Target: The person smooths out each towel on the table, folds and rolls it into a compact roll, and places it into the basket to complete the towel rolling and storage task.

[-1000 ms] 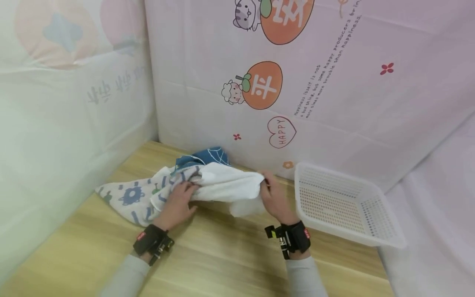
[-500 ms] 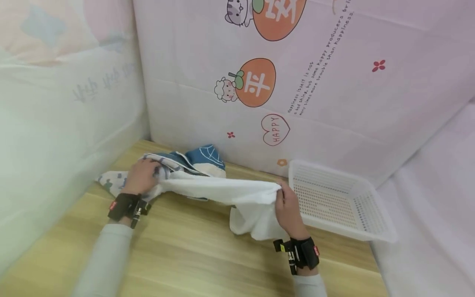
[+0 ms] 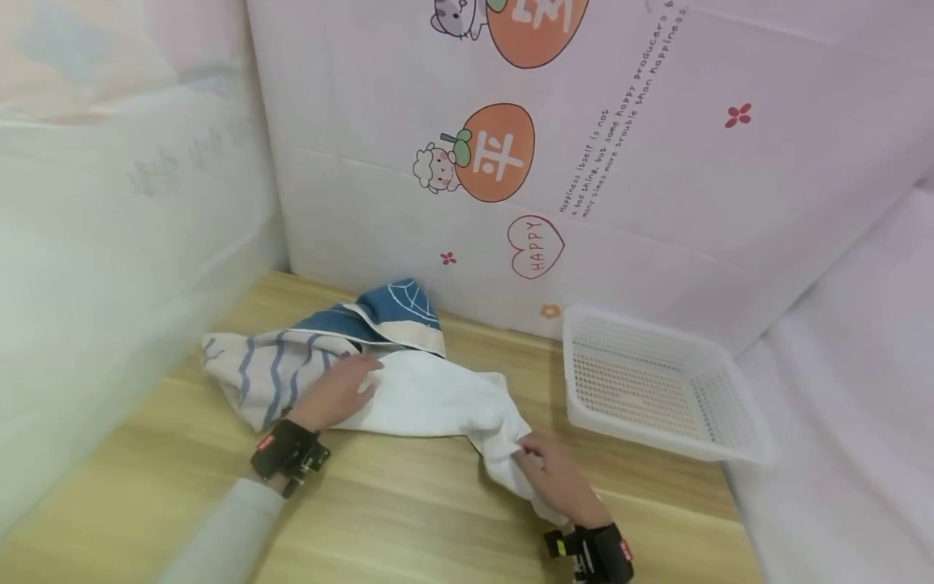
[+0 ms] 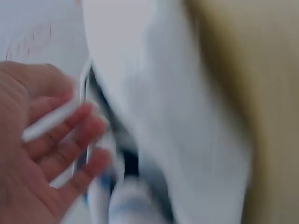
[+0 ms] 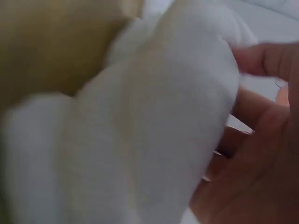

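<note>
A white towel (image 3: 430, 393) stretches across the wooden table, with its right end bunched. My right hand (image 3: 560, 478) grips that bunched end; in the right wrist view, thumb and fingers (image 5: 261, 60) are bent about the white folds. Near the towel's left end is my left hand (image 3: 336, 396). Its fingers (image 4: 70, 149) are loosely bent and hold nothing in the left wrist view, which is blurred. Beside this hand lies a pale towel with blue wavy stripes (image 3: 273, 365), crumpled. Behind it is a blue towel (image 3: 397, 302) with white lines and a cream border.
A white plastic basket (image 3: 660, 442) with perforated walls stands at the right rear of the table (image 3: 409, 519). Printed white cloth walls (image 3: 409, 219) rise behind and on both sides.
My left hand has let go of the towels on the left and shifted right. My right hand has come down toward the table's front with the white towel's end. The white towel now lies lower and flatter.
</note>
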### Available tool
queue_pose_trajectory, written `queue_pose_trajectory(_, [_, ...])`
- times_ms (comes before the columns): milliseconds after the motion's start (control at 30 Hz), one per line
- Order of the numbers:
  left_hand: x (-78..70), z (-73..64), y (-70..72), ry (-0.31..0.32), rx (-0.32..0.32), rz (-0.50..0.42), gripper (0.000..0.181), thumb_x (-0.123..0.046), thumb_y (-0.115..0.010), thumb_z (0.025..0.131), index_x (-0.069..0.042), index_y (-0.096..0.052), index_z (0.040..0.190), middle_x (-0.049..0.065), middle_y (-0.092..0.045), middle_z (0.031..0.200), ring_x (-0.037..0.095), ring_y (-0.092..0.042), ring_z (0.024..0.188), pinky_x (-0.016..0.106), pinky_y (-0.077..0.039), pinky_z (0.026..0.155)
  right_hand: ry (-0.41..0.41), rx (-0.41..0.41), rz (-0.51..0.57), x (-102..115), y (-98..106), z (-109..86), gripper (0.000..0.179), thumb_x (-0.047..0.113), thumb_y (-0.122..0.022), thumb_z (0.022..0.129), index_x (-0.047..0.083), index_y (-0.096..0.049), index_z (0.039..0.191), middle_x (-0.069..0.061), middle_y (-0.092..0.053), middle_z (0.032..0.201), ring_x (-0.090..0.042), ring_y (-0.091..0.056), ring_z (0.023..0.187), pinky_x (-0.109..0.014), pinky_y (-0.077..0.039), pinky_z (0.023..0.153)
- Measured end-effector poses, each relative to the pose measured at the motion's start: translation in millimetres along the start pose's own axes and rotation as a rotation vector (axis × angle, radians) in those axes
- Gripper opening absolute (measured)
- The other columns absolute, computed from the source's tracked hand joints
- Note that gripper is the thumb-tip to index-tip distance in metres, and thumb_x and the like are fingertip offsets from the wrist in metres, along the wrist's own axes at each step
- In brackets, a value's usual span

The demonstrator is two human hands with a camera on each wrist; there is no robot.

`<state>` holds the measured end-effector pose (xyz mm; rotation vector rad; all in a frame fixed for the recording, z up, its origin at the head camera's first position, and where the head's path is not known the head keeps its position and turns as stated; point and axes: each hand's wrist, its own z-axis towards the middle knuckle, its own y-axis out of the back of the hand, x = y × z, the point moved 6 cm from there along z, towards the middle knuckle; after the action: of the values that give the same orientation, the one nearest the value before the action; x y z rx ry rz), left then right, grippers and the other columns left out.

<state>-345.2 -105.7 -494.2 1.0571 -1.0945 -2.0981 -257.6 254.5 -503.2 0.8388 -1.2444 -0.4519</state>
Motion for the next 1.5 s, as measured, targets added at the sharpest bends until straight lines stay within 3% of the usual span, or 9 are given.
queue_pose_trajectory(233, [2.4, 3.8, -25.4, 0.098, 0.006, 0.133, 0.049, -0.009, -0.078, 0.083, 0.005, -0.059, 0.127, 0.024, -0.064, 0.117, 0.043, -0.061, 0.109, 0.059, -0.050, 0.093, -0.035, 0.163, 0.051, -2.4, -27.6, -12.6, 0.033, 0.031, -0.045, 0.109, 0.015, -0.073, 0.104, 0.003, -0.068, 0.103, -0.013, -0.062, 0.096, -0.030, -0.051, 0.084])
queue_pose_trajectory(433, [-2.9, 0.9, -11.4, 0.059, -0.032, -0.114, 0.025, -0.010, -0.069, 0.094, -0.001, -0.066, 0.117, 0.016, -0.071, 0.111, 0.036, -0.066, 0.103, 0.054, -0.053, 0.091, -0.138, 0.050, 0.071, -15.0, -21.3, -8.3, 0.050, 0.029, -0.064, 0.101, 0.004, -0.050, 0.142, -0.012, -0.060, 0.129, -0.025, -0.062, 0.109, -0.041, -0.053, 0.089])
queue_pose_trajectory(600, [-34.8, 11.4, 32.1, -0.048, -0.165, -0.350, 0.017, -0.001, -0.069, 0.093, -0.004, -0.069, 0.111, 0.010, -0.072, 0.109, 0.029, -0.066, 0.106, 0.045, -0.053, 0.094, -0.085, 0.022, 0.010, -21.4, -30.2, -3.7, 0.085, 0.023, -0.082, 0.086, -0.001, -0.035, 0.152, -0.021, -0.053, 0.142, -0.039, -0.052, 0.130, -0.058, -0.043, 0.108])
queue_pose_trajectory(800, [-53.9, 10.7, 53.8, -0.047, -0.100, -0.325, 0.014, -0.015, -0.075, 0.093, -0.012, -0.075, 0.106, 0.001, -0.075, 0.105, 0.019, -0.068, 0.100, 0.040, -0.055, 0.089, 0.014, 0.027, -0.015, -23.9, -41.6, -0.8, 0.030, 0.009, -0.077, 0.086, 0.013, -0.060, 0.110, 0.004, -0.058, 0.101, -0.014, -0.056, 0.095, -0.033, -0.048, 0.083])
queue_pose_trajectory(1000, [-34.1, -19.1, 40.3, 0.026, 0.099, -0.213, 0.037, -0.041, -0.084, 0.081, -0.016, -0.073, 0.105, -0.006, -0.072, 0.100, 0.013, -0.064, 0.090, 0.036, -0.054, 0.083, 0.124, -0.129, -0.024, -22.2, -10.2, -6.8, 0.029, -0.002, -0.075, 0.083, 0.012, -0.067, 0.106, 0.005, -0.065, 0.105, -0.012, -0.057, 0.098, -0.031, -0.048, 0.087])
queue_pose_trajectory(1167, [-11.2, -49.3, 37.1, 0.108, 0.240, -0.152, 0.055, -0.037, -0.093, 0.066, -0.012, -0.071, 0.109, -0.003, -0.069, 0.097, 0.014, -0.061, 0.087, 0.034, -0.053, 0.078, 0.348, -0.325, -0.042, -11.1, 43.6, -9.1, 0.030, -0.015, -0.076, 0.073, 0.008, -0.059, 0.080, -0.017, -0.074, 0.104, -0.036, -0.070, 0.094, -0.018, -0.051, 0.080])
queue_pose_trajectory(1267, [1.4, -62.2, 38.6, 0.147, 0.256, -0.103, 0.046, -0.017, -0.091, 0.063, -0.006, -0.071, 0.103, 0.002, -0.067, 0.091, 0.019, -0.062, 0.083, 0.039, -0.054, 0.076, 0.302, -0.353, -0.051, -13.5, 66.3, -8.8, 0.038, -0.019, -0.071, 0.076, 0.012, -0.050, 0.071, -0.021, -0.075, 0.108, -0.043, -0.071, 0.100, -0.014, -0.047, 0.068])
queue_pose_trajectory(1367, [13.9, -69.8, 37.5, 0.191, 0.251, -0.063, 0.025, -0.005, -0.081, 0.068, -0.006, -0.072, 0.092, 0.004, -0.067, 0.087, 0.022, -0.061, 0.080, 0.044, -0.054, 0.076, 0.193, -0.294, -0.060, -19.9, 73.8, -7.5, 0.041, -0.020, -0.060, 0.080, 0.015, -0.042, 0.069, -0.008, -0.071, 0.082, -0.026, -0.072, 0.083, -0.019, -0.036, 0.056])
queue_pose_trajectory(1500, [30.8, -69.1, 40.3, 0.225, 0.212, -0.055, 0.003, -0.006, -0.070, 0.083, -0.009, -0.070, 0.084, 0.001, -0.066, 0.081, 0.016, -0.057, 0.072, 0.040, -0.052, 0.068, 0.119, -0.220, -0.061, -25.4, 69.9, -5.2, 0.036, -0.020, -0.057, 0.080, 0.014, -0.046, 0.075, 0.006, -0.042, 0.068, -0.004, -0.044, 0.065, -0.022, -0.036, 0.054])
